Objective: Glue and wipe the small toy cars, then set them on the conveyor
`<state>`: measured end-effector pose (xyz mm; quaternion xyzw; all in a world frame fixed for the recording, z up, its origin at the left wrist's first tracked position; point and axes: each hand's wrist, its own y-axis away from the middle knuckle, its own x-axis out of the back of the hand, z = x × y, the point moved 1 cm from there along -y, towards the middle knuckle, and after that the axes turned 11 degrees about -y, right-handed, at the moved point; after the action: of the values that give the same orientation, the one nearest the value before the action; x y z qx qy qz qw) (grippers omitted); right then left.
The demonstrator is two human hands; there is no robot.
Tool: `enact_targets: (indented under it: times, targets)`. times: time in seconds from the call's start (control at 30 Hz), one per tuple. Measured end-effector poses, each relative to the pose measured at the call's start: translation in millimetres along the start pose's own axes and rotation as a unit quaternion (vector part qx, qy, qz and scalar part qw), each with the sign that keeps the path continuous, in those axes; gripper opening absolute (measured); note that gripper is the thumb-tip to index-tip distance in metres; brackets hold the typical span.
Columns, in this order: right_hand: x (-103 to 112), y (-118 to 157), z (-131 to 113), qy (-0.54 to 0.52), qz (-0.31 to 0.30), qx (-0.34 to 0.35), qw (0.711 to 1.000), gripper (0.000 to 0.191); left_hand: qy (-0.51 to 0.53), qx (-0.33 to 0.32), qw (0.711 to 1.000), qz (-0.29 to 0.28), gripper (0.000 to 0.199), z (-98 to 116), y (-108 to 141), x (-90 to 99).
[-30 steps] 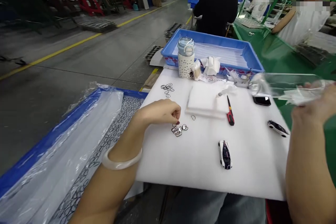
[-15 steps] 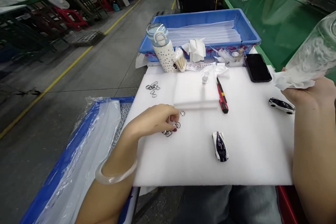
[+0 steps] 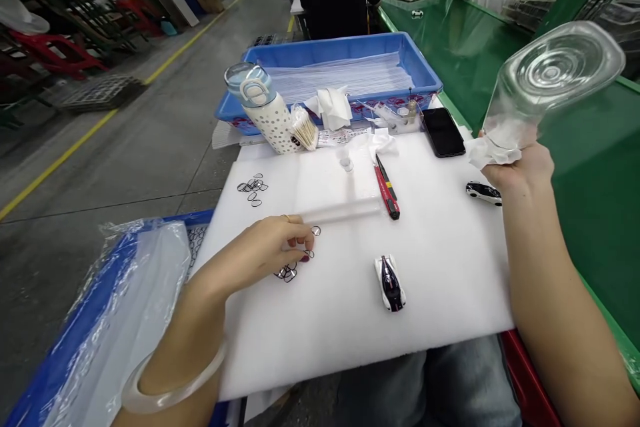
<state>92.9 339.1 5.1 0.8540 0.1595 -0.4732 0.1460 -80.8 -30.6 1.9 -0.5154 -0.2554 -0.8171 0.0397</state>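
- The left hand [image 3: 274, 249] brings thumb and fingers narrowly together at the dark rings [image 3: 287, 273] on the white worktop [image 3: 325, 340]; whether the ring [image 3: 311, 254] at the fingertips is gripped cannot be told. A loose pinch could drop it.
- The rings in that cluster overlap, so lifting one could drag others along.
- The right hand [image 3: 523, 165] is wrapped around a clear bottle [image 3: 537, 77], base tipped upward, with tissue [image 3: 493, 152] at its lower end. A slack grip could let it slip; any liquid leaking could wet the nearby phone [image 3: 443, 132].
- The right wrist partly hides one toy car [image 3: 481, 192]; a careless sweep could knock it.
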Motion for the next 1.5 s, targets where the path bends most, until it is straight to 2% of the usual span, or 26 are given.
enact_targets:
  times: [0.07, 0.1, 0.17, 0.2, 0.3, 0.37, 0.47, 0.53, 0.57, 0.6, 0.67, 0.7, 0.8, 0.87, 0.9, 0.93, 1.0, 1.03, 1.07, 1.1, 1.17, 1.27, 1.33, 1.4, 1.43, 1.5]
  targets:
    - [-9, 7, 0, 0.038, 0.055, -0.014, 0.998, 0.027, 0.01, -0.014, 1.0, 0.02, 0.025, 1, 0, 2.2]
    - [-11, 8, -1, 0.079, 0.068, 0.007, 0.994, 0.027, 0.02, -0.021, 0.999, 0.034, 0.025, 3, 0, 3.8]
    - [-11, 9, -3, 0.185, 0.061, 0.116, 0.974, 0.023, 0.062, -0.034, 0.994, 0.083, 0.022, 8, 3, 7.6]
    - [-10, 10, -5, 0.234, 0.047, 0.195, 0.951, 0.02, 0.103, -0.039, 0.987, 0.117, 0.02, 12, 5, 9.3]
    - [-8, 17, -9, 0.324, -0.033, 0.429, 0.843, 0.026, 0.291, -0.034, 0.934, 0.206, 0.017, 27, 14, 11.6]
    - [-11, 24, -7, 0.382, -0.08, 0.518, 0.761, 0.035, 0.412, -0.032, 0.884, 0.219, 0.018, 36, 18, 9.9]
    - [-28, 31, 6, 0.518, -0.142, 0.546, 0.643, 0.037, 0.496, -0.054, 0.844, 0.195, 0.02, 44, 18, 6.0]
    - [-44, 30, 19, 0.597, -0.206, 0.501, 0.592, 0.037, 0.514, -0.06, 0.835, 0.188, 0.023, 45, 14, 3.6]
    - [-54, 28, 24, 0.616, -0.231, 0.466, 0.591, 0.037, 0.521, -0.06, 0.83, 0.189, 0.025, 44, 13, 2.6]
    - [-64, 26, 28, 0.622, -0.244, 0.429, 0.608, 0.036, 0.528, -0.061, 0.825, 0.192, 0.026, 44, 11, 1.7]
    - [-83, 22, 30, 0.605, -0.235, 0.382, 0.658, 0.029, 0.54, -0.064, 0.815, 0.199, 0.028, 44, 9, 0.3]
    - [-91, 23, 28, 0.579, -0.217, 0.382, 0.687, 0.025, 0.542, -0.067, 0.813, 0.203, 0.029, 45, 9, -0.2]
    - [-107, 48, 18, 0.394, -0.177, 0.428, 0.793, 0.021, 0.506, -0.066, 0.828, 0.234, 0.025, 49, 9, -2.1]
    - [-105, 80, 16, 0.29, -0.221, 0.388, 0.847, 0.027, 0.434, -0.067, 0.851, 0.288, 0.018, 54, 11, -4.7]
    - [-102, 98, 20, 0.306, -0.274, 0.339, 0.846, 0.029, 0.389, -0.073, 0.86, 0.322, 0.014, 56, 11, -6.7]
    - [-96, 117, 26, 0.379, -0.34, 0.276, 0.815, 0.03, 0.343, -0.081, 0.865, 0.356, 0.013, 59, 12, -9.3]
    - [-81, 152, 45, 0.55, -0.454, 0.142, 0.687, 0.031, 0.264, -0.095, 0.873, 0.399, 0.014, 63, 13, -15.8]
    - [-73, 164, 55, 0.599, -0.483, 0.089, 0.632, 0.031, 0.234, -0.099, 0.878, 0.406, 0.015, 65, 12, -19.2]
    - [-65, 174, 65, 0.629, -0.498, 0.047, 0.595, 0.03, 0.21, -0.1, 0.883, 0.408, 0.016, 66, 12, -22.3]
    - [-58, 179, 73, 0.639, -0.504, 0.018, 0.581, 0.03, 0.193, -0.101, 0.888, 0.406, 0.016, 68, 11, -25.0]
    - [-47, 182, 84, 0.632, -0.498, -0.017, 0.594, 0.029, 0.179, -0.107, 0.891, 0.403, 0.018, 70, 9, -28.2]
    - [-36, 179, 89, 0.571, -0.475, -0.073, 0.666, 0.033, 0.255, -0.11, 0.875, 0.397, 0.015, 73, 8, -28.4]
    - [-33, 179, 90, 0.487, -0.445, -0.15, 0.736, 0.038, 0.371, -0.103, 0.846, 0.369, 0.011, 76, 7, -27.5]
    - [-33, 183, 91, 0.389, -0.407, -0.244, 0.79, 0.042, 0.484, -0.098, 0.806, 0.326, 0.013, 78, 6, -27.6]
    - [-33, 186, 92, 0.349, -0.389, -0.286, 0.803, 0.043, 0.525, -0.101, 0.786, 0.309, 0.015, 79, 5, -28.1]
    - [-34, 192, 94, 0.302, -0.364, -0.348, 0.81, 0.045, 0.572, -0.109, 0.758, 0.293, 0.017, 79, 3, -29.9]
